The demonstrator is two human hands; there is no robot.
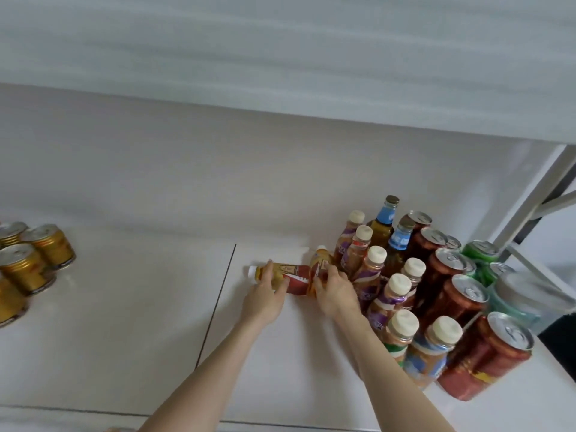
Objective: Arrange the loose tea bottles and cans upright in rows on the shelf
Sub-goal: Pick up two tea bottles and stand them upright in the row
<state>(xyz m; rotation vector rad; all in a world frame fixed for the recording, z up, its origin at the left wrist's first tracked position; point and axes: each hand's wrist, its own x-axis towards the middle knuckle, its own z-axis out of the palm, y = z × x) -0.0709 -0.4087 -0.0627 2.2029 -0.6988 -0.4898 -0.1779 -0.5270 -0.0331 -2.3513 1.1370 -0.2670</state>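
Note:
Two tea bottles lie on the white shelf (pixel 124 307). My left hand (pixel 266 296) grips one tea bottle (pixel 282 272), which lies on its side with its white cap pointing left. My right hand (pixel 335 289) grips a second tea bottle (pixel 319 260), tilted with its cap pointing away. To the right stand rows of upright milk-tea bottles (pixel 372 269) with cream caps, two blue-labelled glass bottles (pixel 381 226), dark red cans (pixel 461 300) and green cans (pixel 480 251).
Several gold cans (pixel 26 266) stand upright at the far left of the shelf. A seam (pixel 218 300) runs across the shelf between the two groups. A higher shelf board (pixel 280 57) hangs overhead. A white frame post (pixel 536 194) rises at the right.

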